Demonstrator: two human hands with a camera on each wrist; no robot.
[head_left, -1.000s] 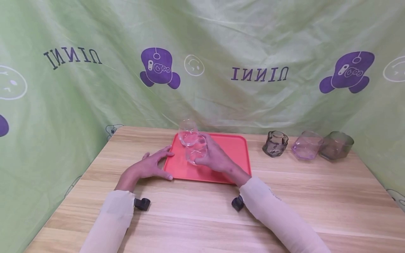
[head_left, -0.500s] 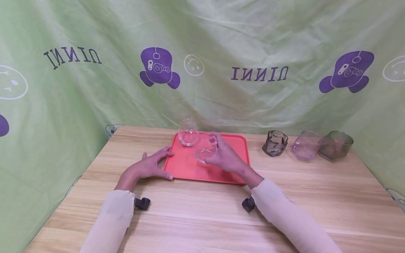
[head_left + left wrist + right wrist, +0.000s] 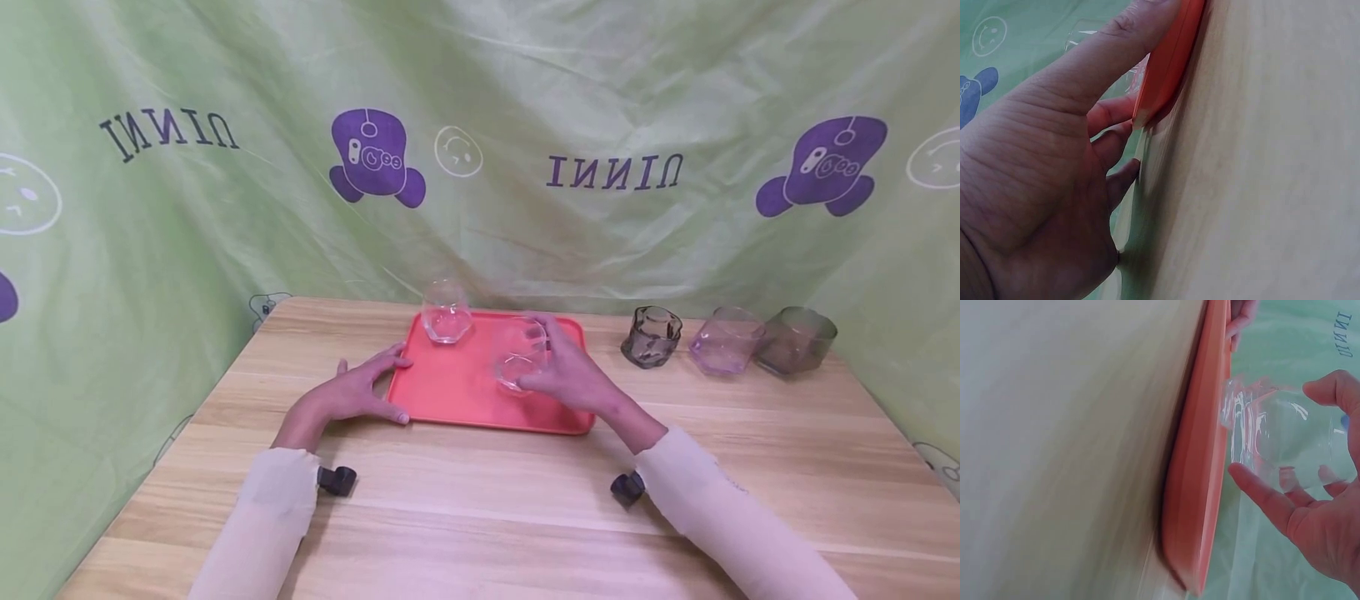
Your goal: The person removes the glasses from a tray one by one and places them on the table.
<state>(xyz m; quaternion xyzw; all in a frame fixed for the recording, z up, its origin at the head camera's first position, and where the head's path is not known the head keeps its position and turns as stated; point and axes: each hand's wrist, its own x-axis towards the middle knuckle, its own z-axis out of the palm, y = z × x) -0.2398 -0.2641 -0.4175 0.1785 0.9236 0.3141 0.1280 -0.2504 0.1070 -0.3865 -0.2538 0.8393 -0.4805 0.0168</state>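
Note:
On the red tray (image 3: 435, 392), towards its right half, my right hand (image 3: 570, 375) holds a clear drinking glass (image 3: 517, 367), thumb on the near side and fingers around the far side. In the right wrist view this clear glass (image 3: 1285, 437) stands upright, its base close over the tray. A second clear glass (image 3: 446, 317) stands at the tray's back left corner. My left hand (image 3: 348, 393) rests with spread fingers at the tray's left edge, thumb at the front corner. The left wrist view shows its thumb (image 3: 1129, 37) along the orange-red rim.
To the right of the tray, a smoky grey glass (image 3: 651, 340), a pale purple glass (image 3: 726, 343) and a dark greenish glass (image 3: 798, 343) stand in a row on the wooden table (image 3: 450, 517). A green printed curtain (image 3: 510, 233) hangs behind.
My right hand has slid to the right with the clear glass, away from the second glass. The left hand, the tray and the other glasses have stayed in place.

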